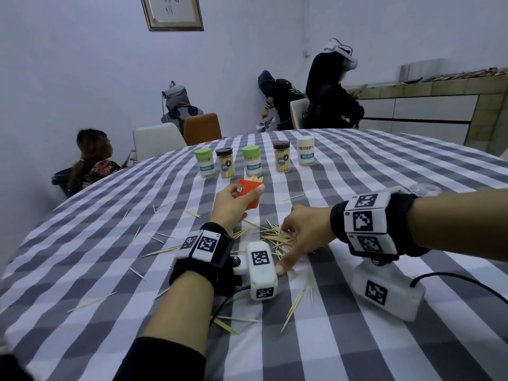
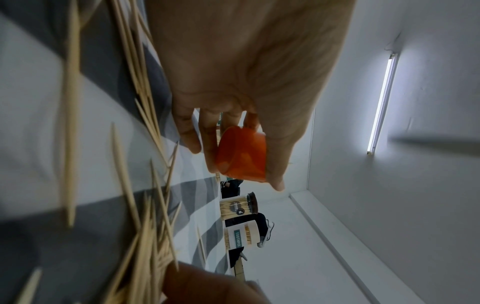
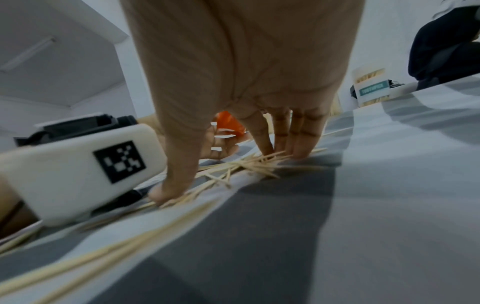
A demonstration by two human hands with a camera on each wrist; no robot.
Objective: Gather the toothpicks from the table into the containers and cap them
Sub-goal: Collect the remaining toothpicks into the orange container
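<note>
My left hand [image 1: 233,205] grips an orange toothpick container [image 1: 249,194], held just above the table; toothpick tips stick out of its open top. The left wrist view shows my fingers and thumb curled round the orange container [image 2: 242,156]. My right hand [image 1: 292,245] reaches down onto a pile of toothpicks [image 1: 275,235] just right of my left wrist. Its straight fingers [image 3: 298,144] and spread thumb [image 3: 168,189] press on the toothpicks [image 3: 249,164]. Loose toothpicks [image 1: 160,251] are scattered over the checked tablecloth [image 1: 384,171].
Several capped toothpick containers stand in a row behind the orange one: green-capped [image 1: 204,162], black-capped [image 1: 225,163], green-capped [image 1: 252,160], brown-capped [image 1: 282,156], white-capped [image 1: 306,151]. A clear round object [image 1: 424,189] shows beyond my right forearm. Chairs and other people are past the table's far edge.
</note>
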